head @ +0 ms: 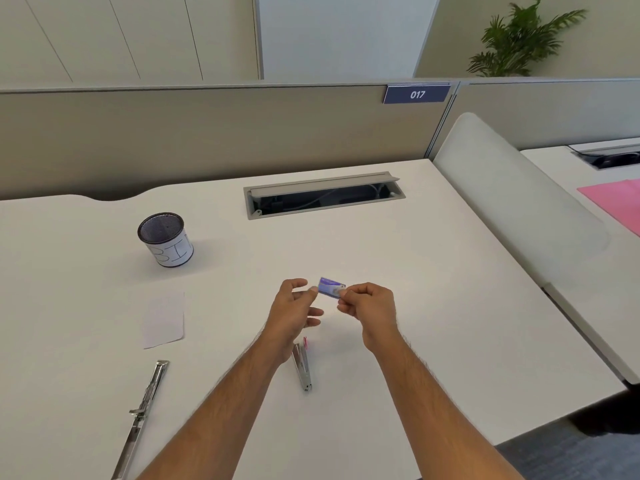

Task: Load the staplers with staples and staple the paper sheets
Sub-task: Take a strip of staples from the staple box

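- At the centre of the frame, above the white desk [433,271], both hands hold a small blue staple box [331,287].
- The right hand [369,311] pinches the box's right end between thumb and curled fingers.
- The left hand [294,311] touches the box's left end with its thumb tip; its other fingers are loosely curled, and whether they grip the box cannot be told.
- A metal stapler [302,367] lies on the desk just below the hands, with something pink at its upper end.
- A second stapler [142,417], swung open flat, lies at lower left.
- White paper sheets [163,320] lie left of centre.
- A mesh cup [166,240] marked "BIN" stands at upper left.
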The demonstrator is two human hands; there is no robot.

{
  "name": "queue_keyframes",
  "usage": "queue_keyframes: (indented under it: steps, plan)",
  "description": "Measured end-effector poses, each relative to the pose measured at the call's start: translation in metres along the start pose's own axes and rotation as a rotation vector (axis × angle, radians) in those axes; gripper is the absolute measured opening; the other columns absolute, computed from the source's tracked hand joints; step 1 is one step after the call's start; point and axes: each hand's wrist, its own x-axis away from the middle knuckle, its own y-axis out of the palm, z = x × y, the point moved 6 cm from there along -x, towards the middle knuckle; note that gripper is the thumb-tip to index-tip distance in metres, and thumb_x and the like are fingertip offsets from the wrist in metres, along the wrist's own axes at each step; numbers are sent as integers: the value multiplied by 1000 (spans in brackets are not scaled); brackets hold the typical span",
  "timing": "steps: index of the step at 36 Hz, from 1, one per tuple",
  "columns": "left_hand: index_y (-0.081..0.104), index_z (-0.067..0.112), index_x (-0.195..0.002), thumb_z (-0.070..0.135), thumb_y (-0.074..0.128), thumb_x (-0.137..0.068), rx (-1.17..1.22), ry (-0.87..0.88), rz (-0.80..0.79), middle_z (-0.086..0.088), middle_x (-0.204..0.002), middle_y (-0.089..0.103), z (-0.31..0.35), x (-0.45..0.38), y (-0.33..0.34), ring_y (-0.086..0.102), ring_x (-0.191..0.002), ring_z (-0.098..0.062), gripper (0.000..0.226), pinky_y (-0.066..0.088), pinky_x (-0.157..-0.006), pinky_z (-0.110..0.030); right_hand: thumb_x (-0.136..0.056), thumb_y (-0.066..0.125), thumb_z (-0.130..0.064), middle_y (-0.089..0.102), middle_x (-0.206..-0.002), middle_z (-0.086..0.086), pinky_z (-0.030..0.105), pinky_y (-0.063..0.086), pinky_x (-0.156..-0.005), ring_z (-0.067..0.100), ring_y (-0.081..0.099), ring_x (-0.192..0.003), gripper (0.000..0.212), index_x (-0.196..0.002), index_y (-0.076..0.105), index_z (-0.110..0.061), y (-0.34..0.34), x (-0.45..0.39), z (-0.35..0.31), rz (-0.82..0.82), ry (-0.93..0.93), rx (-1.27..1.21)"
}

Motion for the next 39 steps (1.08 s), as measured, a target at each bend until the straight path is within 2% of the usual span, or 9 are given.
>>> queue_keyframes:
  steps: [6, 11, 21, 28, 35, 39]
  plan:
    - [66, 14, -112, 15, 60, -100, -56, -37, 73, -8, -115, 68, -4, -12, -9, 72, -79, -20, 13, 59, -71, -33, -83, 75, 0, 77, -81, 14, 36, 64, -78, 21, 73, -59, 5, -81, 71, 0, -19, -29, 7, 150, 51, -2]
    - [69, 12, -103, 11, 58, -98, -87, -35, 110, -8, -111, 69, 3, -27, -5, 71, -77, -19, 12, 58, -68, -31, -85, 72, -1, 77, -78, 9, 28, 59, -67, 19, 75, -58, 6, -80, 70, -3, -26, -51, 8, 215, 56, 56]
    - [69, 11, -101, 11, 55, -100, -131, -7, 125, -4, -104, 68, 11, -46, 23, 69, -80, -16, 14, 55, -64, -27, -85, 71, -3, 73, -66, 3, 20, 48, -51, 12, 72, -52, 13, -74, 68, -9, -32, -95, -1, 285, 81, 170]
    - [69, 13, -99, 11, 54, -101, -147, -3, 146, 0, -102, 69, 10, -48, 27, 69, -81, -16, 15, 56, -64, -26, -84, 75, -6, 72, -63, 2, 18, 46, -48, 10, 71, -49, 15, -73, 65, -9, -31, -109, 1, 284, 107, 167]
    - [70, 12, -99, 10, 54, -101, -152, -2, 167, 0, -102, 70, 8, -49, 21, 70, -82, -17, 16, 57, -65, -27, -84, 75, -4, 69, -66, -1, 26, 54, -56, 16, 73, -53, 24, -69, 57, -9, -23, -112, 16, 298, 169, 31]
    - [70, 12, -98, 10, 55, -101, -147, -11, 178, 0, -101, 69, 5, -48, 16, 70, -82, -17, 16, 57, -67, -28, -83, 79, -8, 62, -40, -9, 28, 50, -56, 24, 75, -61, 29, -69, 53, -11, -17, -107, 21, 295, 205, 1]
